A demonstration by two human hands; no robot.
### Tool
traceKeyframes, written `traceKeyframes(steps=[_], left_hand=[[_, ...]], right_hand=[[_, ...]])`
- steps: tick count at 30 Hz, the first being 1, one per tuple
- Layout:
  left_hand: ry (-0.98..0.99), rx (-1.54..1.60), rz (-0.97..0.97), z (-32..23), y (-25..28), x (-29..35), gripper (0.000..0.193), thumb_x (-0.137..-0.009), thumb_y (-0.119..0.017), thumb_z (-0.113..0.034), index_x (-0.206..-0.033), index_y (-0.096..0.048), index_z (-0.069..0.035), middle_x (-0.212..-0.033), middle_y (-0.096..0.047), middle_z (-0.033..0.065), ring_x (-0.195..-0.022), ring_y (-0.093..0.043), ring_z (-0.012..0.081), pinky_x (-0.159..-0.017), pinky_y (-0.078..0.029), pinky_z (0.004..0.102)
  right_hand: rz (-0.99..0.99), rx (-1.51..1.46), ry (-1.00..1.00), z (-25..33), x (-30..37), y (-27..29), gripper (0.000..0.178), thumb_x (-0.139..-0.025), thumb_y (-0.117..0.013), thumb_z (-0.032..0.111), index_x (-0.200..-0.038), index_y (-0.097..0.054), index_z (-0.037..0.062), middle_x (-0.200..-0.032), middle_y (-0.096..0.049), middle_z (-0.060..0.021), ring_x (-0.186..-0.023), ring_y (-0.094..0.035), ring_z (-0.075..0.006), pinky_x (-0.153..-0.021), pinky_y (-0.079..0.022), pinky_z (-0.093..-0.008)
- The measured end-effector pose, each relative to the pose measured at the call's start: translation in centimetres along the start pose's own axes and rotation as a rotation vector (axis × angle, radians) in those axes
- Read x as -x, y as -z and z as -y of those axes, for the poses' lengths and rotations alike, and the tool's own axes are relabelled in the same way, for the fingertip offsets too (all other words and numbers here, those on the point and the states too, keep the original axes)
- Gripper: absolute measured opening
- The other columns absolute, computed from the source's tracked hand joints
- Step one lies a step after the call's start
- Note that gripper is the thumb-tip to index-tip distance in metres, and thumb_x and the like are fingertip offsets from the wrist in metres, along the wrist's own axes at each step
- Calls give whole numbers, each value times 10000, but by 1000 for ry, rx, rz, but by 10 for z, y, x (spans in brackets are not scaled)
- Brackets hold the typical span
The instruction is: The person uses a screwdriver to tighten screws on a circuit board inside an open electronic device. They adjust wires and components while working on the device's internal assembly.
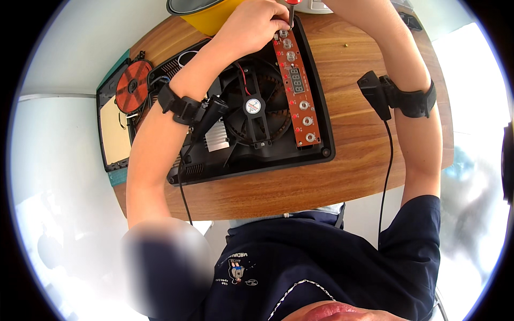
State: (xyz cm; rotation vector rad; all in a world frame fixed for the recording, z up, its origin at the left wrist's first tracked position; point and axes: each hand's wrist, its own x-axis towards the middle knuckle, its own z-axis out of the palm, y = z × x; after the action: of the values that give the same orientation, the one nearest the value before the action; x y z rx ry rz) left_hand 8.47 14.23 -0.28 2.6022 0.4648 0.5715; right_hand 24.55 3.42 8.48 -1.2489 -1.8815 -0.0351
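Note:
At the top of the view my left hand is closed in a pinch. Its fingertips are at the far end of a long orange-brown circuit board, right beside the shaft of a red-handled screwdriver. What the fingertips hold is too small to make out. The screwdriver stands upright over the board's end, its handle cut off by the upper edge. My right forearm reaches up past that edge, so the right hand is out of sight. The board lies along the right side of an opened black appliance housing with a fan inside.
Left of the housing lies another black casing part with a red round coil. A yellow container stands at the back. One tiny brass-coloured piece rests on the wooden table. Cables hang from black devices strapped to both my forearms.

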Motion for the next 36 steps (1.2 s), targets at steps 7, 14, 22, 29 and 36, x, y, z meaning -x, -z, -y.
traceKeyframes(steps=[7,14,22,29,36], left_hand=[[88,59,50,-1,9,7,185,-873,-635,-60,-987,-747,31,-948,-694,238,-934,-672,418,-848,-523,455],[141,108,36,8,-2,29,297,-931,-758,-267,-1115,-777,-35,-1005,-741,148,-913,-721,292,-844,-562,380],[74,102,52,5,-16,16,351,-947,-756,-269,-1193,-744,-18,-1036,-741,115,-983,-718,228,-894,-562,346],[105,156,87,3,-8,25,340,-967,-730,-253,-1206,-739,-10,-1033,-738,122,-997,-715,233,-897,-550,350],[115,72,35,22,-6,47,275,-1014,-634,-189,-1217,-735,-33,-1040,-709,132,-1006,-687,264,-897,-524,352]], right_hand=[[28,214,276,-14,-13,3,369,-970,-660,175,-1283,-590,-8,-1158,-684,-208,-1015,-677,-355,-891,-532,-440],[257,440,193,11,-24,12,344,-956,-687,249,-1171,-623,-13,-1149,-677,-196,-1012,-663,-395,-870,-524,-478],[442,608,71,24,-37,35,387,-976,-657,288,-1230,-646,-3,-1055,-716,-214,-979,-691,-399,-893,-537,-484],[536,553,8,39,-43,30,397,-1003,-620,319,-1235,-652,-3,-1039,-732,-234,-977,-695,-415,-883,-537,-490],[423,527,-11,37,-47,5,413,-979,-658,346,-1192,-655,-7,-978,-734,-261,-929,-702,-452,-845,-549,-513]])
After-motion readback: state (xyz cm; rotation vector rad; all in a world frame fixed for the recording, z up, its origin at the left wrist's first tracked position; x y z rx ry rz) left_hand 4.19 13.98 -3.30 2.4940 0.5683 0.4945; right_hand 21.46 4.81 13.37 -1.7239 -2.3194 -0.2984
